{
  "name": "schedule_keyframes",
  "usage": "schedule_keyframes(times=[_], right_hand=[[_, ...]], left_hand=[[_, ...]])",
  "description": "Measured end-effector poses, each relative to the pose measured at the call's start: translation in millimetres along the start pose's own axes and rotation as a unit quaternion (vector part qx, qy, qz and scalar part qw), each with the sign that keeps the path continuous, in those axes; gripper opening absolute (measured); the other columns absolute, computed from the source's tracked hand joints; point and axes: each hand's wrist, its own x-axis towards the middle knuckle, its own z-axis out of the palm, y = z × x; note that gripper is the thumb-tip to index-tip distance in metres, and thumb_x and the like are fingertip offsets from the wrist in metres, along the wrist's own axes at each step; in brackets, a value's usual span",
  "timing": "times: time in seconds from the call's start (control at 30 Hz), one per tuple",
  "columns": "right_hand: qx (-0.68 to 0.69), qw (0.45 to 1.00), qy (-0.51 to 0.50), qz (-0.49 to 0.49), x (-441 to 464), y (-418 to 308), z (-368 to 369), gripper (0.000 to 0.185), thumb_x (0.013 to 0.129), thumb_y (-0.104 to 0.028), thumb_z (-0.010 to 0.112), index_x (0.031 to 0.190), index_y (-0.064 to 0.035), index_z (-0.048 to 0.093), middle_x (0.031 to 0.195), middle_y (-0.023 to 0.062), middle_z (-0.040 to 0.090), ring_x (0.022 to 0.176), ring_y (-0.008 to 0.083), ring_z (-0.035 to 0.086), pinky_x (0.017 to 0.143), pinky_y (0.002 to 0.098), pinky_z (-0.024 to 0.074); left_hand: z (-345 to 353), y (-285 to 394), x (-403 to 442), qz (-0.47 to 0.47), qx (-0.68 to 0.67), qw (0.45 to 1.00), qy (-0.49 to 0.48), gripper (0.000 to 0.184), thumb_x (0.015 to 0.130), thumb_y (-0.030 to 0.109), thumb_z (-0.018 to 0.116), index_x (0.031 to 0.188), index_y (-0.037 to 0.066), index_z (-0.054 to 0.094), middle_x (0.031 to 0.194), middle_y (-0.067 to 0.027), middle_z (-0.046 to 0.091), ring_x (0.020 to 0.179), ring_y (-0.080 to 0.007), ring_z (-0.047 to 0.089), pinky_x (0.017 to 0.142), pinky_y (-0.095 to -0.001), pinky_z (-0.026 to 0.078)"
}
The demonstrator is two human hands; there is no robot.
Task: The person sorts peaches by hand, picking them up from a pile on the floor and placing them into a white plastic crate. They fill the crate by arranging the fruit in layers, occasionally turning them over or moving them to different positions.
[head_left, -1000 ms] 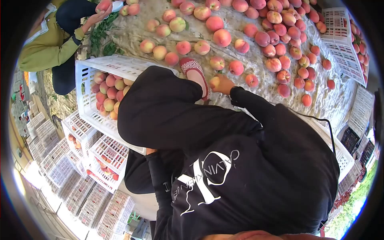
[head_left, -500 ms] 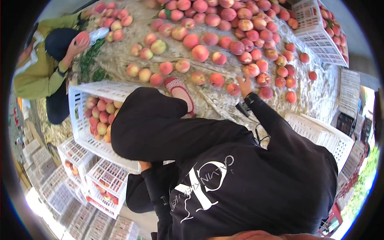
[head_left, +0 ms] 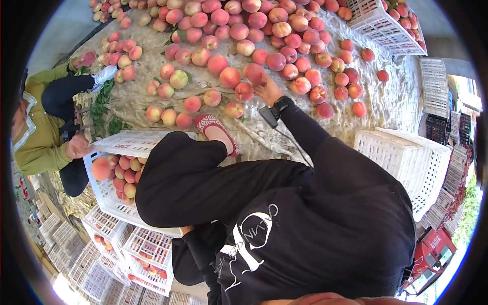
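Among the loose peaches on the ground sheet, my right hand [head_left: 268, 91] closes its fingers on a slightly blurred peach [head_left: 254, 74]. Another peach [head_left: 244, 91] lies just below that one, by the fingertips. My left hand [head_left: 186, 230] shows only as a bit of skin at the near end of a white plastic crate [head_left: 116, 209]; its fingers are hidden by my leg and the crate. Red-and-yellow peaches [head_left: 125, 175] partly fill this crate, which stands beside my bent knee. A blurred peach [head_left: 101, 168] is at its left side, near a co-worker's hand [head_left: 78, 146].
A co-worker in a green top sits at the left. Peaches [head_left: 219, 17] spread over the dirty sheet [head_left: 284, 129]. A filled crate [head_left: 378, 30] stands upper right, stacked white crates [head_left: 391, 152] at my right. More crates [head_left: 147, 249] stand lower left.
My right hand has moved left and onto a peach. The view has shifted. The co-worker's hand that held a peach has come down to the crate, with a peach now just beside it.
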Motion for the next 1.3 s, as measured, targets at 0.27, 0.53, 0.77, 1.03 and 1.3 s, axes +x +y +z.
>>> schedule_keyframes(times=[0.27, 0.53, 0.77, 1.03, 1.3], right_hand=[[-0.544, 0.775, 0.319, -0.025, -73.7, -13.5, -194.3, 0.063, 0.077, -0.046, 0.069, 0.123, -0.0051, 0.056, 0.113, 0.0226, 0.063, 0.108, 0.0390, 0.059, 0.092, 0.0452, 0.0466], [-0.245, 0.932, 0.108, 0.246, -49.2, 135.5, -247.6, 0.060, 0.081, -0.050, 0.066, 0.125, -0.0118, 0.054, 0.114, 0.0120, 0.062, 0.102, 0.0295, 0.059, 0.085, 0.0413, 0.0495], [0.066, 0.949, -0.056, 0.303, -34.9, 29.2, -89.6, 0.045, 0.081, -0.045, 0.073, 0.116, -0.0214, 0.058, 0.104, 0.0029, 0.061, 0.085, 0.0223, 0.061, 0.072, 0.0375, 0.0558], [0.221, 0.902, -0.338, 0.154, -28.9, -182.8, 50.1, 0.048, 0.092, -0.043, 0.059, 0.125, -0.0085, 0.053, 0.123, 0.0087, 0.058, 0.108, 0.0225, 0.057, 0.090, 0.0390, 0.0496], [0.283, 0.798, -0.530, 0.037, -190.8, -346.8, 157.0, 0.069, 0.091, -0.052, 0.059, 0.139, -0.0061, 0.041, 0.136, 0.0160, 0.048, 0.118, 0.0328, 0.052, 0.092, 0.0397, 0.0479]], left_hand=[[27.9, 20.7, -10.3, -0.003, -0.019, 0.999, -0.035, 0.027, 0.085, 0.012, 0.059, 0.109, 0.001, 0.063, 0.087, -0.0213, 0.067, 0.082, -0.0408, 0.064, 0.073, -0.0433, 0.049], [-77.8, 41.4, -84.9, -0.116, 0.148, 0.980, 0.069, 0.027, 0.084, 0.012, 0.059, 0.109, 0.001, 0.063, 0.086, -0.0209, 0.067, 0.081, -0.0411, 0.063, 0.073, -0.0436, 0.049], [-112.8, 72.7, -95.0, -0.374, 0.137, 0.912, 0.099, 0.030, 0.081, 0.015, 0.065, 0.109, 0.006, 0.061, 0.095, -0.0160, 0.062, 0.087, -0.0360, 0.062, 0.074, -0.0435, 0.047], [-113.2, 91.1, -117.4, -0.275, 0.173, 0.923, 0.206, 0.033, 0.080, 0.015, 0.068, 0.111, 0.008, 0.060, 0.098, -0.0137, 0.061, 0.095, -0.0340, 0.057, 0.083, -0.0428, 0.044], [-152.1, 54.0, -189.5, -0.307, 0.116, 0.850, 0.412, 0.025, 0.085, 0.014, 0.062, 0.108, 0.005, 0.064, 0.109, -0.0167, 0.064, 0.108, -0.0354, 0.057, 0.092, -0.0431, 0.044]])
